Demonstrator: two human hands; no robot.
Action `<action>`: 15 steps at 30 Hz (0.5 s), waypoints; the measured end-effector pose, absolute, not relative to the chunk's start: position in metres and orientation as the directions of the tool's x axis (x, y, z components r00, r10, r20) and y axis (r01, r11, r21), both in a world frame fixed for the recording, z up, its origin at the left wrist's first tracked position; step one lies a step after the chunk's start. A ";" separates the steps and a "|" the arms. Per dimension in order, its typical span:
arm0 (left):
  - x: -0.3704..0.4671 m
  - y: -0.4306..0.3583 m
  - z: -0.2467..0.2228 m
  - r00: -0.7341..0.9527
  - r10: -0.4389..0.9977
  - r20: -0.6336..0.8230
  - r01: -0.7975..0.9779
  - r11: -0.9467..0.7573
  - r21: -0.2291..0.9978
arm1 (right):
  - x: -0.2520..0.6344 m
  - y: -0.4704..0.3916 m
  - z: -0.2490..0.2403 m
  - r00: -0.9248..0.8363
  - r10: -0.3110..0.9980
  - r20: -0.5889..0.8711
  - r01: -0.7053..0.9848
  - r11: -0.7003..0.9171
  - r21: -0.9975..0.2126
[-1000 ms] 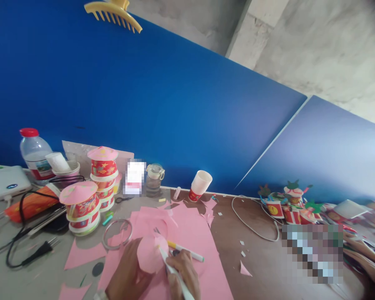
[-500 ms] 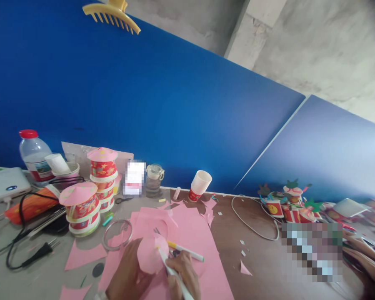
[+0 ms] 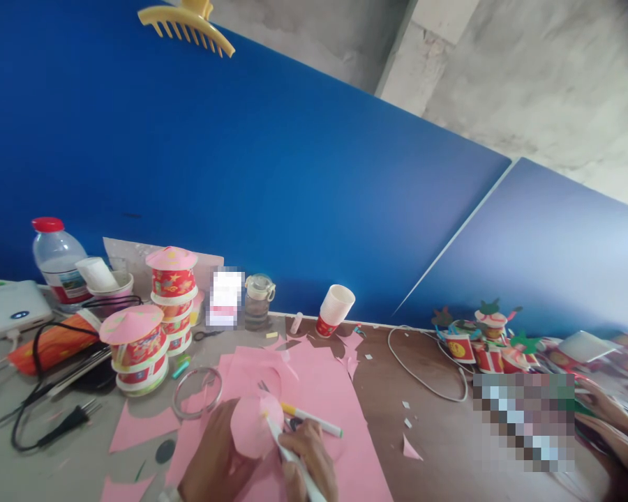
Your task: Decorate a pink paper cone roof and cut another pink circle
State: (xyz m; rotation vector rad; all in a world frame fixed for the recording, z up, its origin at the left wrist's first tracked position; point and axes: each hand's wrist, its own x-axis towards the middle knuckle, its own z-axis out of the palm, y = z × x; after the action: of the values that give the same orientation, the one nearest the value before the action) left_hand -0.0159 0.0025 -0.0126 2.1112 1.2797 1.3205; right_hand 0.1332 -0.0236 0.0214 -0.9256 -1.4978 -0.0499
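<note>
My left hand (image 3: pixel 214 453) holds a round pink paper piece (image 3: pixel 254 427) by its left and lower edge. My right hand (image 3: pixel 311 457) is closed around a white marker (image 3: pixel 299 466), whose tip touches a small yellow mark near the middle of the round piece. Beneath both hands lie large pink paper sheets (image 3: pixel 319 383). A second marker (image 3: pixel 319 421), white with a yellow part, rests on them beside scissors (image 3: pixel 293 422), partly hidden by my right hand. A metal ring (image 3: pixel 197 394) lies to the left.
Two paper-cup towers (image 3: pixel 136 348) (image 3: pixel 174 293) with pink roofs stand at left, near a bottle (image 3: pixel 60 268), power bank (image 3: pixel 15 308) and cables. Stacked cups (image 3: pixel 335 311) and a jar (image 3: pixel 257 303) stand behind. At right are cup crafts (image 3: pixel 489 348) and another person's hand (image 3: pixel 601 408).
My hands, the round paper and the marker have barely moved. At the far right, the other person's hand has shifted slightly.
</note>
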 end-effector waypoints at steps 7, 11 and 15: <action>-0.016 0.004 -0.013 0.165 0.838 0.521 0.518 -0.523 0.677 | 0.134 -0.027 0.021 0.098 0.480 0.872 0.578 0.685 -0.442; -0.015 0.003 -0.011 0.152 0.838 0.523 0.515 -0.519 0.682 | 0.135 -0.025 0.021 0.105 0.474 0.874 0.572 0.690 -0.443; -0.015 0.003 -0.011 0.148 0.836 0.528 0.520 -0.520 0.677 | 0.136 -0.026 0.022 0.064 0.470 0.880 0.578 0.701 -0.417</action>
State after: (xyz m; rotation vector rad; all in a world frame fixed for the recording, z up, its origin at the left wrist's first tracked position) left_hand -0.0148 0.0025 -0.0111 2.0971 1.3050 1.3177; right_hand 0.1355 -0.0256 0.0216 -0.8829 -1.5696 -0.1003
